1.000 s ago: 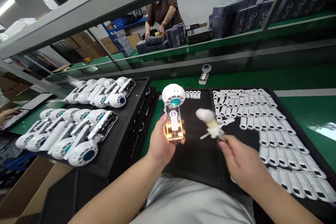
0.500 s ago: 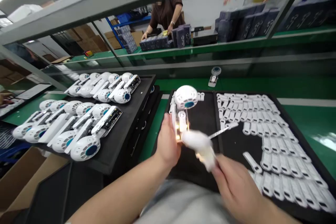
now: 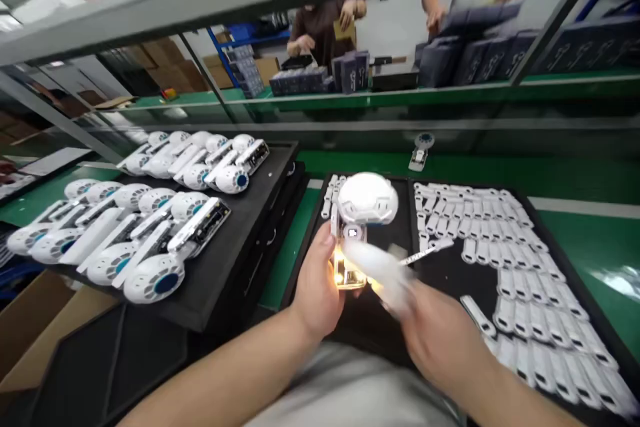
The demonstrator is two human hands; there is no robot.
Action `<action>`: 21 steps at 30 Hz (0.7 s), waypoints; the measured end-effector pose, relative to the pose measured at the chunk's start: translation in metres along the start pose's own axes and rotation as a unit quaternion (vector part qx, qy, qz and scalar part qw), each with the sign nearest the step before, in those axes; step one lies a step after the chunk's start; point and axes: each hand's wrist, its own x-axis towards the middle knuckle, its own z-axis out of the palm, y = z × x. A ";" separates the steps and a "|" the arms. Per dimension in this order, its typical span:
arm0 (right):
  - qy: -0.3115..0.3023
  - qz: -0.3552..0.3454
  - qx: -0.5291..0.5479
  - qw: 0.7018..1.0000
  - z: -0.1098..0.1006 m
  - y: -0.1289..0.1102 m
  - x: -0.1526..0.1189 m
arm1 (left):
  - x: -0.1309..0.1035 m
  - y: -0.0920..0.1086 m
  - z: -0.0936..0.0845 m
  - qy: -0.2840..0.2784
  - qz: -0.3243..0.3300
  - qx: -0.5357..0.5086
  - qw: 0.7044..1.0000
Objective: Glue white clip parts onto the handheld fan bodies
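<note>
My left hand (image 3: 319, 283) is wrapped round a white device (image 3: 367, 199) with a round head at its top and glowing yellow lights in its open lower body. My right hand (image 3: 440, 320) is closed on a blurred white part (image 3: 383, 270), which overlaps the device's right side; whether they touch is hard to tell. Beneath both hands lies a black tray (image 3: 419, 213). Many small white covers (image 3: 510, 247) fill its right side, and a thin white strip (image 3: 427, 251) rests on it just right of my hands.
On the left, a black tray (image 3: 220, 267) holds rows of white round-headed devices (image 3: 155, 278). One similar device (image 3: 421, 151) lies on the green bench beyond. A cardboard box (image 3: 55, 327) is at the lower left. Behind a metal frame, two people handle dark boxes (image 3: 463, 57).
The device in my left hand has turned, so its white dome faces me more. My right hand and its part have shifted slightly. Across the bench, a person has lifted a dark box.
</note>
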 end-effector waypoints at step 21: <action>-0.151 -0.003 -0.173 0.973 0.051 0.020 -0.044 | 0.001 0.009 -0.008 0.024 -0.003 0.045 0.999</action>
